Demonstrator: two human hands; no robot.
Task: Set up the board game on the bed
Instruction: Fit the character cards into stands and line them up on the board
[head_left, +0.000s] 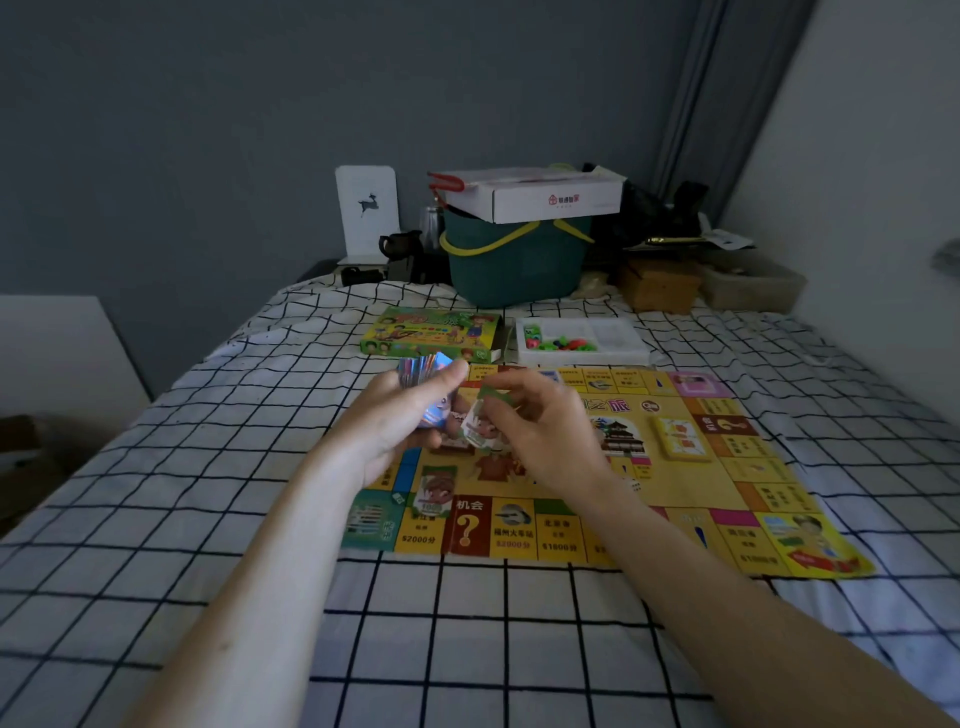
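Left hand (400, 421) gripping – right hand (540, 431) pinching, forearms extended.

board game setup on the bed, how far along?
Done: the board lies unfolded on the bed, a yellow card pile and a green note already on it. In hand: the left hand grips a stack of notes; the right hand pinches one note off it. Left: the coloured pieces are still in the white tray, beside the box.

A home bedroom: checked bed sheet (467, 649) underfoot, curtain (727, 104) at one o'clock, green laundry basket (514, 265) and white cardboard box (535, 200) at twelve
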